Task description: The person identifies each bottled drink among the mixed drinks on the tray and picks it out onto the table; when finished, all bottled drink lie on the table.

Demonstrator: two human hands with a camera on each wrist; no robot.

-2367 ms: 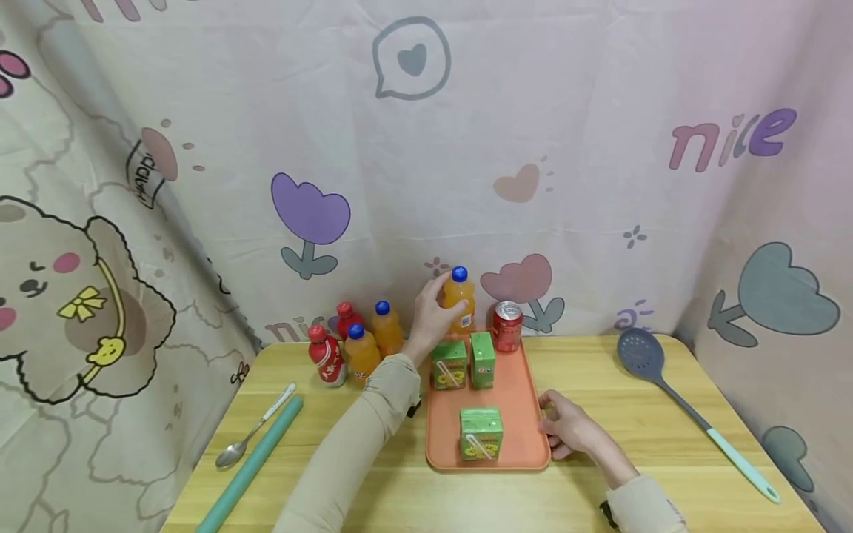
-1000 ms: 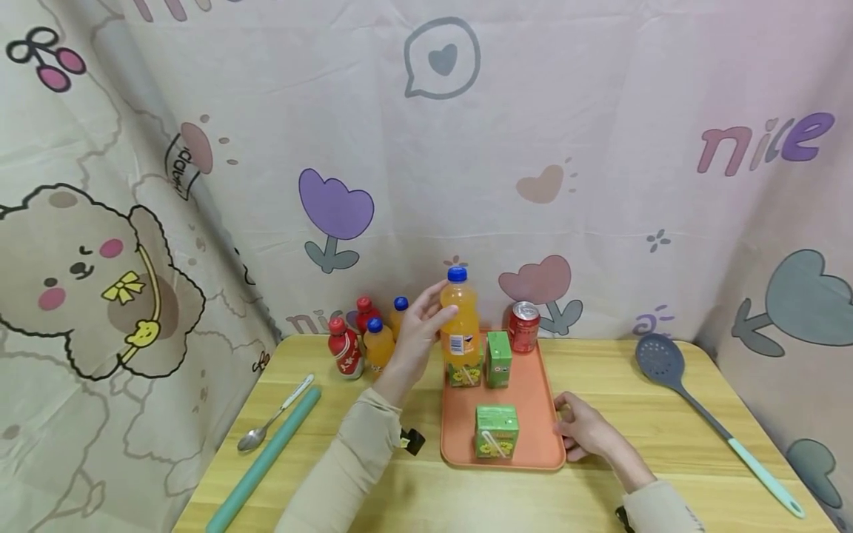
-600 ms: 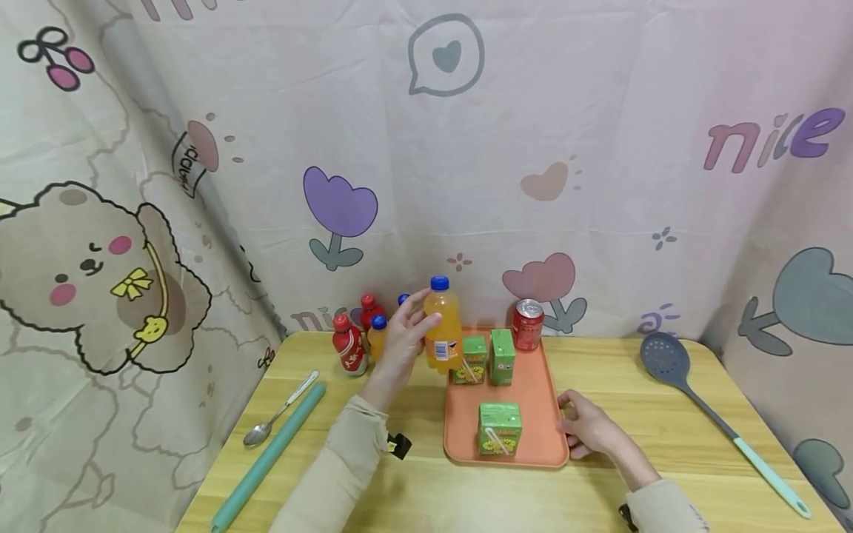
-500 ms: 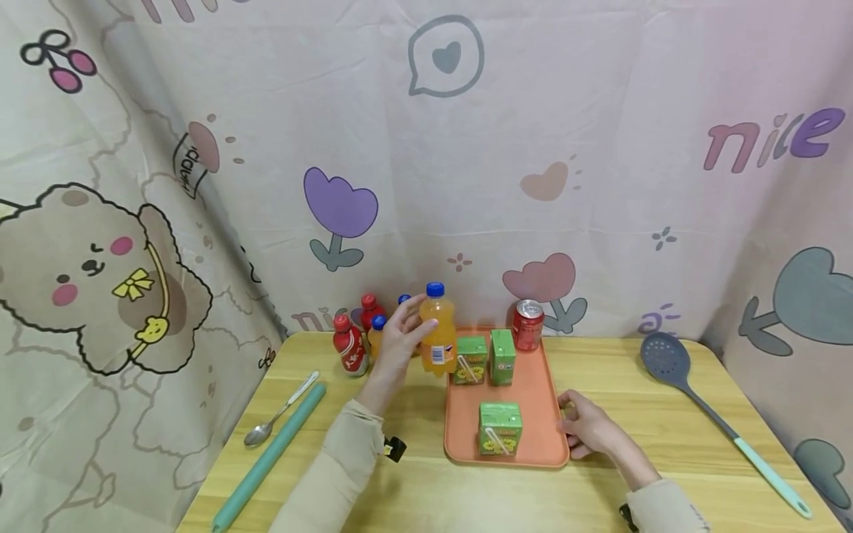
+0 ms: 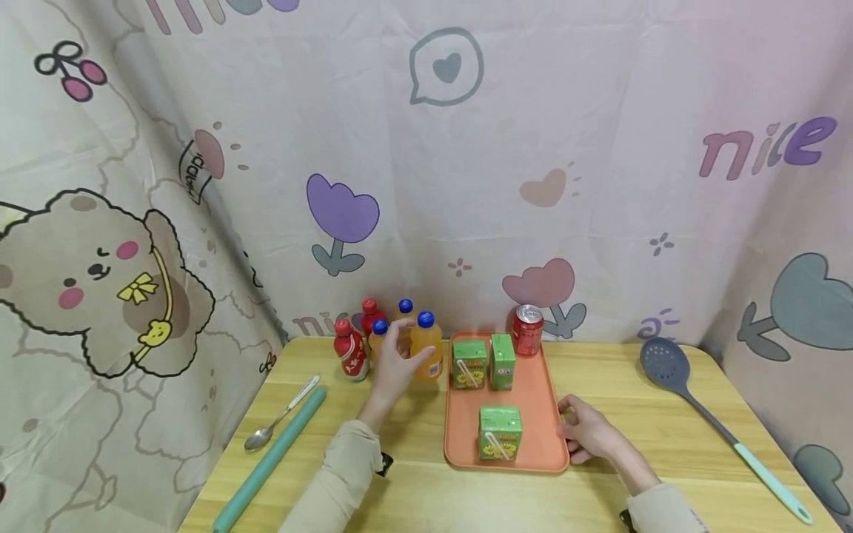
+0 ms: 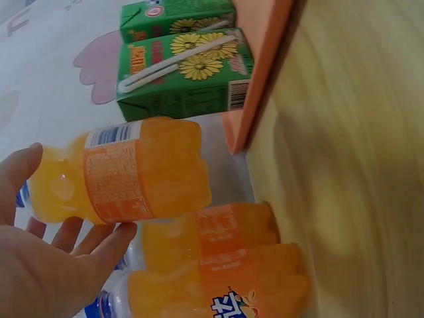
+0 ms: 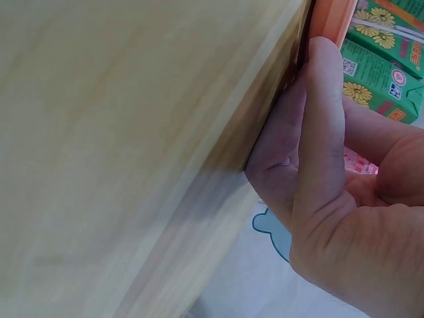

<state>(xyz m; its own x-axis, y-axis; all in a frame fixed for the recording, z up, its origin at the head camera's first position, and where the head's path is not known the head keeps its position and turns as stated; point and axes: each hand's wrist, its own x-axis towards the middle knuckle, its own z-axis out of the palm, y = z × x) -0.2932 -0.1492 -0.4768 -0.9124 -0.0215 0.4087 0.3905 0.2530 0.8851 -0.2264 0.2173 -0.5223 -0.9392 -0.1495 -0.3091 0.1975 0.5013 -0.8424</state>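
Observation:
My left hand (image 5: pixel 392 374) grips an orange soda bottle (image 5: pixel 424 346) with a blue cap, thumb on one side and fingers on the other. In the left wrist view this bottle (image 6: pixel 146 172) sits between the tray and two more orange soda bottles (image 6: pixel 218 278); its base looks slightly above the table. My right hand (image 5: pixel 586 429) holds the right edge of the orange tray (image 5: pixel 536 422), its fingertips on the rim in the right wrist view. On the tray stand three green drink cartons (image 5: pixel 500 433) and, at the back right corner, a red can (image 5: pixel 528 331).
Two red bottles (image 5: pixel 351 352) stand left of the orange ones. A spoon (image 5: pixel 280 416) and a green rod (image 5: pixel 269 459) lie at the table's left. A slotted skimmer (image 5: pixel 666 364) lies at the right. A patterned curtain (image 5: pixel 453 148) hangs behind.
My left hand has carried the orange soda bottle from the tray's back left, leftwards and down beside the other orange bottles. The right hand keeps its place at the tray edge.

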